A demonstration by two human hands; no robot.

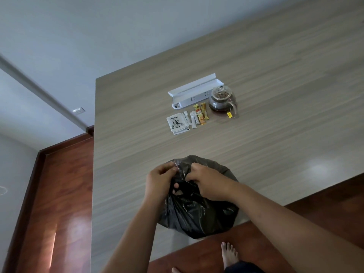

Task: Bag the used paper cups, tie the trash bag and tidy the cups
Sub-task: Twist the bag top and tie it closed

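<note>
A full black trash bag (197, 213) sits on the wooden table (128, 154) near its front edge. My left hand (160, 181) pinches the gathered plastic at the bag's mouth on the left. My right hand (208, 183) grips the plastic on the right, close beside the left. Both hands are closed on the bag's top, which is bunched between them. No paper cups are visible; what the bag holds is hidden.
Farther back on the table stand a glass teapot (222, 99) with dark tea, a white power strip (194, 91), tea packets (178, 124) and several drink sachets (199, 116). Red-brown floor lies left and front, with my bare foot (229, 255) below the table edge.
</note>
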